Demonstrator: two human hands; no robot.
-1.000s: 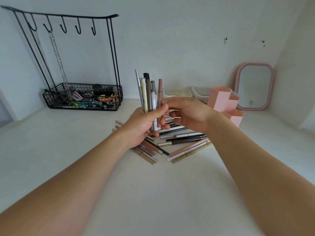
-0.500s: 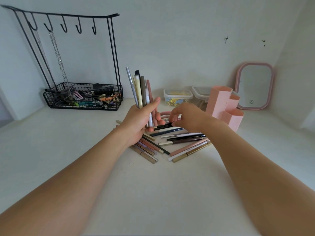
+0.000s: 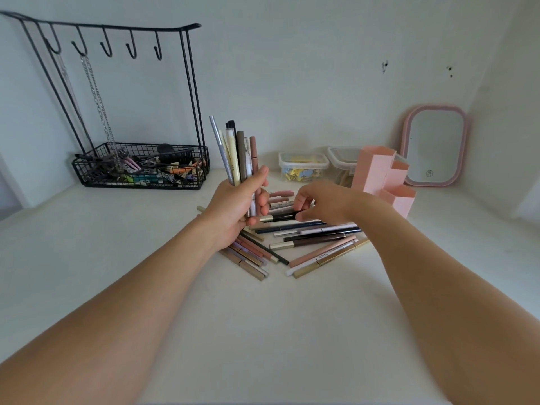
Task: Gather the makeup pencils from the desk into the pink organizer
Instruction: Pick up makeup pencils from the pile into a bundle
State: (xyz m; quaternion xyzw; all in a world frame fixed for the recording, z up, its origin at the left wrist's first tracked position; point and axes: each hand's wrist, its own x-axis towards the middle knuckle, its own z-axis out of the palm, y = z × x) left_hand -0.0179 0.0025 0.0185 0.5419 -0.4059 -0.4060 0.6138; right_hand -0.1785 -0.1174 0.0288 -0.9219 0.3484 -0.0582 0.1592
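Head view: left hand (image 3: 233, 206) gripped an upright bundle of makeup pencils (image 3: 238, 154) above the desk (image 3: 204, 331). Right hand (image 3: 324, 204) pinched a dark pencil (image 3: 280, 218) in the loose pile (image 3: 309, 244). Pink organizer (image 3: 380, 176), just right of the pile, showed nothing in its compartments. Wire basket (image 3: 140, 173) held clips; two clear tubs (image 3: 304, 166) sat behind, one holding small yellow pieces.

Two bare forearms reaching forward, left hand (image 3: 233, 206) raised with fingers and thumb curled around a bundle of pencils (image 3: 238, 153) held upright, right hand (image 3: 321, 204) lower, palm down, fingertips pinching one dark pencil (image 3: 280, 218) in the pile
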